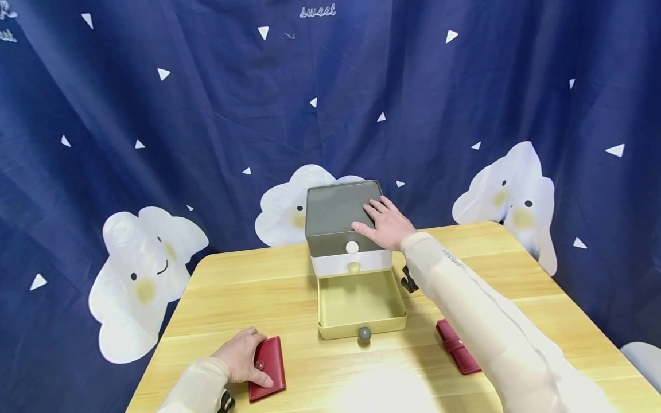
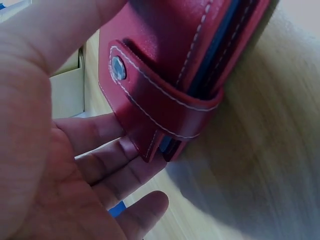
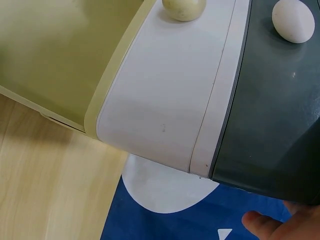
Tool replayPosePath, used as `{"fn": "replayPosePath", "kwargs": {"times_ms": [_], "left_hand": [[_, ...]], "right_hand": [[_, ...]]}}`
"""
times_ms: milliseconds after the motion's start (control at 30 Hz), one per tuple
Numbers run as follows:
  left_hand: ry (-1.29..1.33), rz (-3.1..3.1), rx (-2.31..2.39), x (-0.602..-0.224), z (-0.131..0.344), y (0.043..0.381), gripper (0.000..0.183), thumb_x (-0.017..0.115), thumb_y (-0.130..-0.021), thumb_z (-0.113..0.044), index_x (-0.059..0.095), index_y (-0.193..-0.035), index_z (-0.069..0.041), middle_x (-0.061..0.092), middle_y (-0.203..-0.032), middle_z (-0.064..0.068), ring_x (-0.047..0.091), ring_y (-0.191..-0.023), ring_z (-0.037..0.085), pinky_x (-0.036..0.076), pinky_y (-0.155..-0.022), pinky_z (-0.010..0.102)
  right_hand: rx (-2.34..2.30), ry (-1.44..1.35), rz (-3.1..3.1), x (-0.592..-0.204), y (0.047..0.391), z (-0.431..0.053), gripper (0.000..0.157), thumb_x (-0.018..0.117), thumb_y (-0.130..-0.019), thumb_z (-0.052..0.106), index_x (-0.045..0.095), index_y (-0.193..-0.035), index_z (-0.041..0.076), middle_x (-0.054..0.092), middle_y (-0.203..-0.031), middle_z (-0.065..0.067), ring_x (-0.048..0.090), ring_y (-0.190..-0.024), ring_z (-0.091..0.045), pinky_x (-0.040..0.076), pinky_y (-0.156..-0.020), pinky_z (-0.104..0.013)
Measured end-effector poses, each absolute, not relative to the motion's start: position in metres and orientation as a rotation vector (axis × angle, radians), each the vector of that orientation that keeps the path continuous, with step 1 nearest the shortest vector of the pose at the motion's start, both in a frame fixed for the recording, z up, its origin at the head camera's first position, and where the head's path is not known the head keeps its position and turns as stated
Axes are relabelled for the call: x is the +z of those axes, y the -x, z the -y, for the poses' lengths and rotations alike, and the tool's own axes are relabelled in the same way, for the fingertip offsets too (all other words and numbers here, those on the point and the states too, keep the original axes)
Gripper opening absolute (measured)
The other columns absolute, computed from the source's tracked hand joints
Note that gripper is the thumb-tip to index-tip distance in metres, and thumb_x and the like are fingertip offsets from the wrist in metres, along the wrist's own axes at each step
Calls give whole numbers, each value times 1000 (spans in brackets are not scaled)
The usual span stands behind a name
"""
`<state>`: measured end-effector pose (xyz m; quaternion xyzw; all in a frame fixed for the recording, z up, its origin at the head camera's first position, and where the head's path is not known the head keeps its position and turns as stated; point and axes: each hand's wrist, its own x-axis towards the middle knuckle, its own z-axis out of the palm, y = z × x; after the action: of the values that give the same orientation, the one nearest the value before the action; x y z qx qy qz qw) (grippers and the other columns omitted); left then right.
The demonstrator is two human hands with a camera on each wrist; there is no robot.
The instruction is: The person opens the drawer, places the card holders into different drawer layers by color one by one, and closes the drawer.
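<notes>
On the left of the table, my left hand (image 1: 238,357) holds a red wallet (image 1: 273,362) between thumb and fingers. The left wrist view shows the strap (image 2: 155,95) with a metal snap and pale stitching, and my fingers at the wallet's edge. My right hand (image 1: 388,226) rests with spread fingers on the dark grey top of a small drawer box (image 1: 333,207). The box's bottom yellow drawer (image 1: 335,331) is pulled out, with bare floor and a grey knob (image 1: 364,334). Its white drawer (image 3: 160,95) and grey drawer (image 3: 265,115) above are closed.
Another red wallet (image 1: 457,347) with a strap lies to the right, partly behind my right sleeve (image 1: 496,321). All this stands on a wooden table (image 1: 248,298). A dark blue curtain (image 1: 232,86) with clouds hangs right behind the table.
</notes>
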<state>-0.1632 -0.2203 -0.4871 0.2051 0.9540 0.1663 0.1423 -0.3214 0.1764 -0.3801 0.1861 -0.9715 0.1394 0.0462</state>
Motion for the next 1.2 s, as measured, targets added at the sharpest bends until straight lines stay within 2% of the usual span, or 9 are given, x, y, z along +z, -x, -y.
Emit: {"fn": "replayPosePath", "kwargs": {"times_ms": [267, 533, 933, 1200], "left_hand": [[-610, -2761, 488, -486, 222, 164, 83, 90, -48, -52, 63, -108, -2, 51, -87, -3, 49, -79, 13, 49, -74, 38], [-596, -2804, 464, -489, 224, 166, 79, 90, -48, -54, 64, -102, -3, 53, -85, -3, 51, -79, 14, 49, -74, 40], [-609, -2794, 481, -485, 223, 168, 69, 90, -48, -53, 56, -90, -9, 49, -79, -4, 45, -73, 13, 45, -66, 33], [-538, -2697, 542, -485, 224, 172, 69, 89, -56, -50, 56, -99, -8, 56, -75, -4, 51, -69, 13, 45, -64, 33]], "right_hand": [[426, -571, 2964, -380, 321, -176, 85, 27, -93, 70, 33, -149, 7, 26, -156, -13, 8, -146, -32, 5, -118, -40], [419, -573, 2961, -379, 321, -175, 85, 27, -93, 70, 33, -149, 7, 27, -155, -13, 8, -146, -31, 3, -118, -38], [427, -576, 2954, -381, 320, -177, 83, 29, -94, 68, 33, -149, 6, 28, -155, -14, 8, -146, -32, 2, -118, -39], [416, -585, 2948, -381, 321, -177, 85, 28, -94, 69, 34, -149, 5, 28, -155, -14, 9, -146, -33, 2, -118, -39]]}}
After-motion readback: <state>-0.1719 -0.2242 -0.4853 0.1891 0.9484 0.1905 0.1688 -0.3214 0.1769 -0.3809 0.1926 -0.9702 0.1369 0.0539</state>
